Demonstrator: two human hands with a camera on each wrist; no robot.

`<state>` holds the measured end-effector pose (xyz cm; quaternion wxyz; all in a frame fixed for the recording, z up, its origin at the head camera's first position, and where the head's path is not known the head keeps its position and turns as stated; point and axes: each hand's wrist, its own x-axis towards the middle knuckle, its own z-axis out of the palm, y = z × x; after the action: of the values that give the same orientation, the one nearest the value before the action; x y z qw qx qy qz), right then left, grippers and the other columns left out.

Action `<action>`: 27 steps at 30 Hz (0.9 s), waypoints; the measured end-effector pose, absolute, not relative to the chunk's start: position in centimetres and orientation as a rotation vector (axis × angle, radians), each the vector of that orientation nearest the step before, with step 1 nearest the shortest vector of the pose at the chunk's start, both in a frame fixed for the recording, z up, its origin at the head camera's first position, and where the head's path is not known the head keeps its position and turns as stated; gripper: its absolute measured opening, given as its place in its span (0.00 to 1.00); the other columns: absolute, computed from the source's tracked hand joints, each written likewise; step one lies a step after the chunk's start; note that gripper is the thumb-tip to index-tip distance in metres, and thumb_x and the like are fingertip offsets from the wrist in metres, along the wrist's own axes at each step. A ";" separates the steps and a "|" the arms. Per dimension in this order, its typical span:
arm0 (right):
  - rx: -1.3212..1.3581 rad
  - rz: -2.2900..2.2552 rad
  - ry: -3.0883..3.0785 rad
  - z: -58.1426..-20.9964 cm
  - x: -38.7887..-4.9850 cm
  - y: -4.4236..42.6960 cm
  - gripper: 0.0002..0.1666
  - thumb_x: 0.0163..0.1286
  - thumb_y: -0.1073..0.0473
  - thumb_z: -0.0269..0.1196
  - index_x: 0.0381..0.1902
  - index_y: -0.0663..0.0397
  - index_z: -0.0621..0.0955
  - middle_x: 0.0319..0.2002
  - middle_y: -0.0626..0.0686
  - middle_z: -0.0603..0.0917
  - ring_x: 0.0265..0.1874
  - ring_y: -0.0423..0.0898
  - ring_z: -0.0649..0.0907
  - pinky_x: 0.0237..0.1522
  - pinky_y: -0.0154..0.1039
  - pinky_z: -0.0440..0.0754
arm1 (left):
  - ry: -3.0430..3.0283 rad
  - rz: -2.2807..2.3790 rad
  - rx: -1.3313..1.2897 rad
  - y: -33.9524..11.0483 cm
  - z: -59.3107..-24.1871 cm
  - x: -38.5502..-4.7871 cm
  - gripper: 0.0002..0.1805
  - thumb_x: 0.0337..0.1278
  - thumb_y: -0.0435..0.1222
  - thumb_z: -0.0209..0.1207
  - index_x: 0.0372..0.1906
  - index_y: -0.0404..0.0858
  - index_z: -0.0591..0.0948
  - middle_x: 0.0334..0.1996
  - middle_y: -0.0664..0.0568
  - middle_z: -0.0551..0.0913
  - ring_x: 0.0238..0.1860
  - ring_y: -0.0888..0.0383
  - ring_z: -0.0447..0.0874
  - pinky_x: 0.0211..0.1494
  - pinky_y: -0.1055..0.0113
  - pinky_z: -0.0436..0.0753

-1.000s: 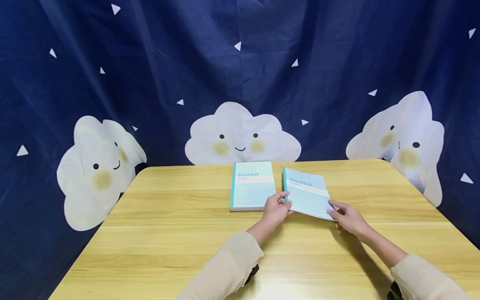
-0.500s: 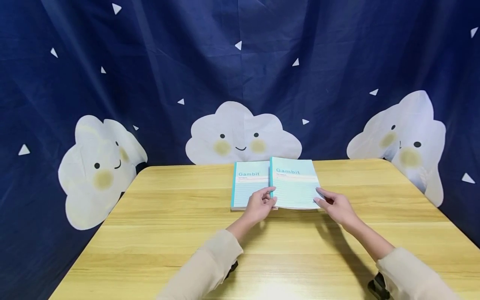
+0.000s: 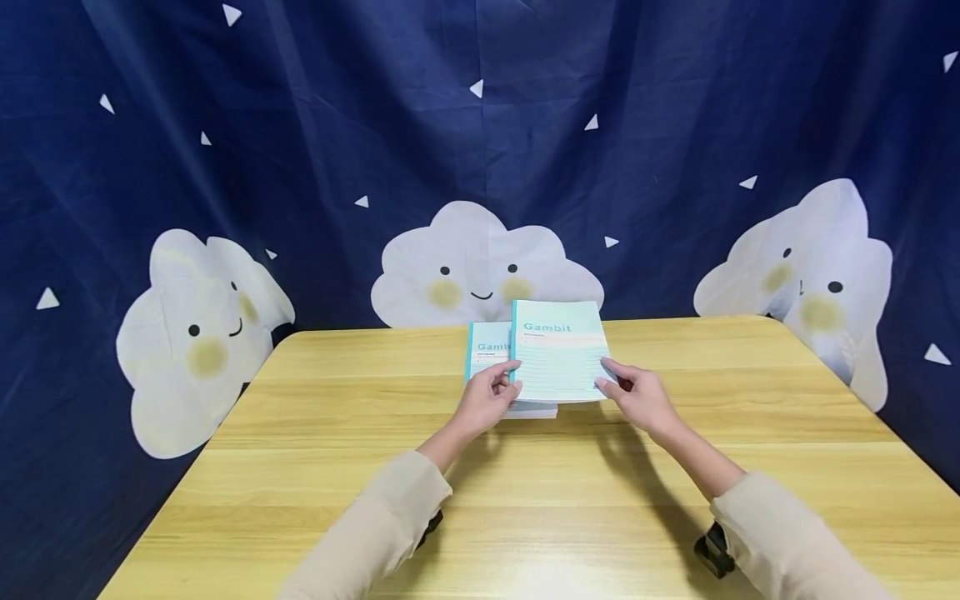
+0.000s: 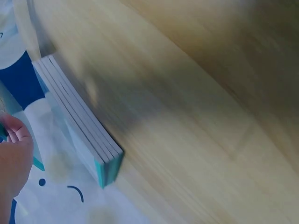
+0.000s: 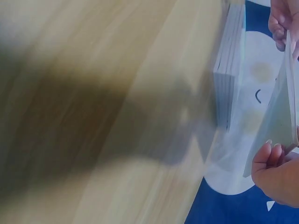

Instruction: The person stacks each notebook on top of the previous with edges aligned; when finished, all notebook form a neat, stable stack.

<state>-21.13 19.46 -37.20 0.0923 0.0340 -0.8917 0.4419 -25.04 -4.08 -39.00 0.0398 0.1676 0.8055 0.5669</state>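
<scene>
A pale blue "Gambit" notebook [image 3: 558,354] is held up by its two sides. My left hand [image 3: 482,400] pinches its spine edge, and my right hand [image 3: 641,398] pinches the opposite edge, thumb on the cover. Below it, partly covered from above, a stack of similar notebooks [image 3: 489,340] lies on the table. The left wrist view shows the stack's page edges [image 4: 77,109] and turquoise spines. In the right wrist view, the held notebook [image 5: 275,123] is apart from the stack, higher up, with the fingers of my right hand [image 5: 275,175] curled under it.
The wooden table [image 3: 315,467] has its back edge just behind the stack. A dark blue curtain [image 3: 315,142] with smiling white clouds hangs behind it. A black device [image 3: 714,552] is strapped under the right sleeve.
The held notebook has moved left and upward, from beside the stack to over it, and has straightened. Both hands have travelled left with it, keeping their grip.
</scene>
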 end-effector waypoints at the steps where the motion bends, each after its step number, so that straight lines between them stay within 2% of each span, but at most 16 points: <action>1: 0.102 1.310 -2.640 -37.2 -21.3 19.2 0.25 0.65 0.61 0.59 0.58 0.68 0.73 0.45 0.67 0.80 0.34 0.47 0.73 0.29 0.28 0.69 | 2.491 1.723 0.518 -4.4 -38.9 -25.1 0.22 0.61 0.31 0.54 0.60 0.34 0.72 0.26 0.54 0.72 0.23 0.63 0.66 0.24 0.78 0.68; 6: 0.114 1.327 -2.617 -37.2 -22.0 17.9 0.24 0.64 0.63 0.59 0.57 0.69 0.73 0.35 0.62 0.79 0.30 0.44 0.71 0.26 0.28 0.68 | 2.544 1.688 0.535 -5.8 -38.7 -25.3 0.21 0.61 0.31 0.53 0.60 0.34 0.73 0.26 0.53 0.72 0.23 0.62 0.64 0.24 0.77 0.65; 12: 0.103 1.382 -2.605 -37.5 -22.8 16.4 0.25 0.65 0.63 0.59 0.58 0.69 0.73 0.34 0.61 0.78 0.30 0.44 0.71 0.26 0.28 0.67 | 2.578 1.672 0.517 -7.2 -38.8 -25.7 0.21 0.61 0.31 0.53 0.60 0.34 0.73 0.25 0.53 0.71 0.24 0.61 0.64 0.25 0.77 0.64; 17: 0.109 1.399 -2.624 -37.9 -23.5 15.2 0.25 0.65 0.63 0.58 0.59 0.69 0.72 0.26 0.55 0.71 0.26 0.43 0.68 0.23 0.29 0.66 | 2.606 1.649 0.471 -8.2 -39.2 -25.9 0.21 0.62 0.31 0.53 0.60 0.35 0.72 0.25 0.53 0.71 0.24 0.61 0.64 0.25 0.76 0.65; 19: 0.114 1.393 -2.629 -38.3 -23.7 14.8 0.25 0.65 0.63 0.58 0.59 0.69 0.72 0.26 0.55 0.71 0.25 0.44 0.68 0.24 0.29 0.66 | 2.617 1.628 0.461 -8.5 -39.4 -26.0 0.21 0.62 0.32 0.53 0.61 0.34 0.72 0.25 0.53 0.71 0.23 0.61 0.64 0.25 0.76 0.65; 21: 0.117 1.384 -2.631 -38.7 -23.8 14.5 0.25 0.65 0.63 0.58 0.58 0.69 0.72 0.30 0.61 0.76 0.27 0.45 0.70 0.27 0.30 0.69 | 2.630 1.600 0.460 -8.8 -39.6 -26.1 0.22 0.62 0.32 0.53 0.61 0.34 0.72 0.25 0.53 0.71 0.24 0.61 0.64 0.25 0.76 0.65; 23: 0.116 1.370 -2.634 -39.2 -24.0 14.1 0.25 0.65 0.64 0.58 0.58 0.69 0.73 0.39 0.68 0.80 0.31 0.48 0.74 0.32 0.34 0.73 | 2.646 1.565 0.464 -9.1 -39.9 -26.1 0.21 0.62 0.32 0.53 0.61 0.33 0.72 0.25 0.53 0.70 0.23 0.61 0.63 0.25 0.76 0.64; 25: 0.115 1.347 -2.645 -39.6 -24.1 13.7 0.24 0.65 0.64 0.58 0.58 0.70 0.73 0.49 0.71 0.78 0.38 0.51 0.76 0.40 0.39 0.76 | 2.671 1.517 0.478 -9.3 -40.2 -26.2 0.21 0.63 0.31 0.52 0.61 0.33 0.72 0.24 0.53 0.69 0.22 0.61 0.62 0.25 0.76 0.64; 27: 0.113 1.318 -2.663 -40.1 -24.3 13.4 0.24 0.65 0.63 0.58 0.57 0.70 0.72 0.53 0.72 0.76 0.45 0.53 0.77 0.48 0.45 0.78 | 2.708 1.454 0.495 -9.5 -40.5 -26.3 0.21 0.63 0.31 0.52 0.61 0.32 0.72 0.22 0.53 0.69 0.21 0.61 0.62 0.24 0.76 0.63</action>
<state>-24.30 13.36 -40.06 0.0840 0.0379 -0.8924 0.4418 -26.34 -9.49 -40.46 0.0143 0.1589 0.8698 0.4669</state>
